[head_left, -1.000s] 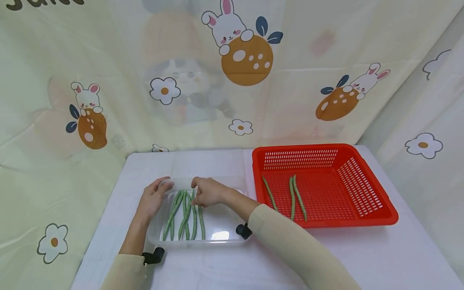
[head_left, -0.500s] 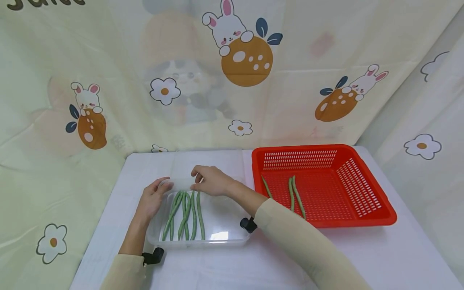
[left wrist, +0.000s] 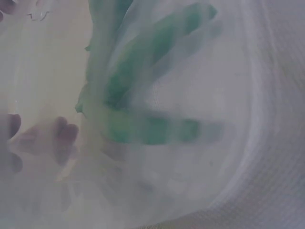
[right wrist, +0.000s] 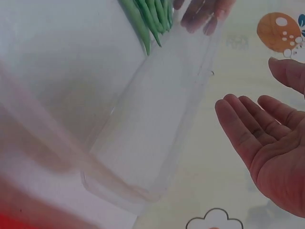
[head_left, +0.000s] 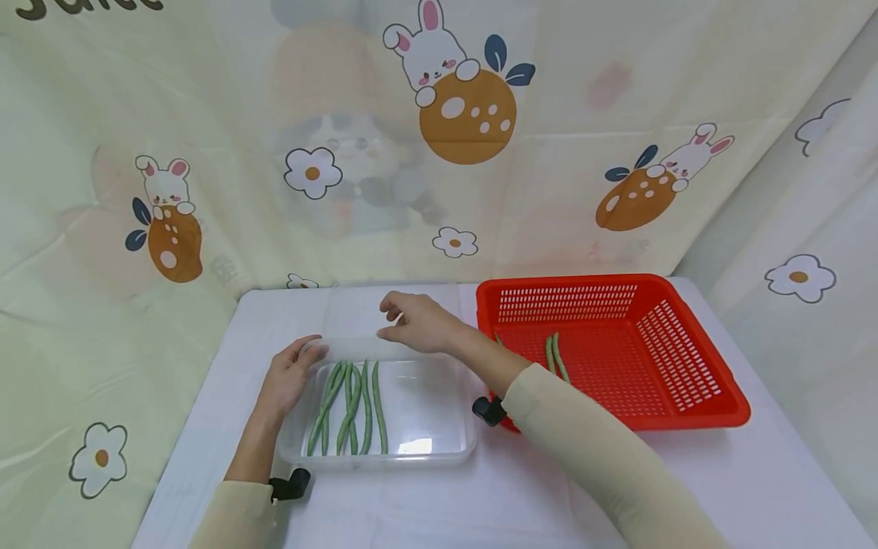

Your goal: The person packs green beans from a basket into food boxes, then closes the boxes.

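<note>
A clear plastic container (head_left: 439, 461) stands on the white table, with several green beans (head_left: 366, 412) lying lengthwise in its left half. At its far left corner my left hand (head_left: 283, 381) grips the rim; in the right wrist view those fingers (right wrist: 195, 14) show against the clear wall. My right hand (head_left: 421, 324) hovers above the container's far rim, holding nothing. Seen from the right wrist, this hand (right wrist: 271, 148) has parted thumb and loosely bent fingers. The left wrist view shows blurred green beans (left wrist: 152, 131) through the plastic.
To the right stands a red perforated basket (head_left: 686, 419) with a few green beans (head_left: 559, 358) in it, partly hidden by my right forearm. A printed curtain (head_left: 562, 206) hangs behind the table.
My right hand has let go of a green bean, now lying rightmost in the container, and has risen away and to the right. The left hand has stayed on the rim.
</note>
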Tool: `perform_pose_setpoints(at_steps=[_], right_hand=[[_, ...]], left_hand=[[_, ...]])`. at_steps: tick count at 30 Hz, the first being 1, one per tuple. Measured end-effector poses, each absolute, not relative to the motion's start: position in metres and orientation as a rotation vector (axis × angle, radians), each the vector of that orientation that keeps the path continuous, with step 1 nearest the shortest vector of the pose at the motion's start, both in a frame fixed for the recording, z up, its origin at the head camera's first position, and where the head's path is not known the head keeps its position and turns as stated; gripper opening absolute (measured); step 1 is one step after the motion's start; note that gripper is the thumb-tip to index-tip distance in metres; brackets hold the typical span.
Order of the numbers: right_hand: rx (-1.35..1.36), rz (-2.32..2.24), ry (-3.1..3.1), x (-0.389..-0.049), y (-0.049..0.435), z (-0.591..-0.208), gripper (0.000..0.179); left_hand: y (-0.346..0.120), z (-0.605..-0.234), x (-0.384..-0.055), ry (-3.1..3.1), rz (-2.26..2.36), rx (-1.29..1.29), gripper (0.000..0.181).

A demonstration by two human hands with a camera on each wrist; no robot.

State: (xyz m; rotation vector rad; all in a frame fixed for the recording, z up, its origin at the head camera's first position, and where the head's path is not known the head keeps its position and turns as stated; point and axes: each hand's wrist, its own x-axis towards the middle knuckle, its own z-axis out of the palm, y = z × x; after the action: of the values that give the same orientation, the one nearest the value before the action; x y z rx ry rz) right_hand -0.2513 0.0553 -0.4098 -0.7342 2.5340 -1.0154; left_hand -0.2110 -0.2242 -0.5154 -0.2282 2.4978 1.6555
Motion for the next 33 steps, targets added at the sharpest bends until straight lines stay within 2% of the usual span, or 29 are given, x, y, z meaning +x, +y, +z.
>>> perform_pose_setpoints(at_steps=[33], right_hand=[[-0.527,-1.107,2.629,-0.269,0.127,-0.412,0.043]], left_hand=[[-0.225,-0.514,-0.211,2.531,1.631,-0.217,0.053]])
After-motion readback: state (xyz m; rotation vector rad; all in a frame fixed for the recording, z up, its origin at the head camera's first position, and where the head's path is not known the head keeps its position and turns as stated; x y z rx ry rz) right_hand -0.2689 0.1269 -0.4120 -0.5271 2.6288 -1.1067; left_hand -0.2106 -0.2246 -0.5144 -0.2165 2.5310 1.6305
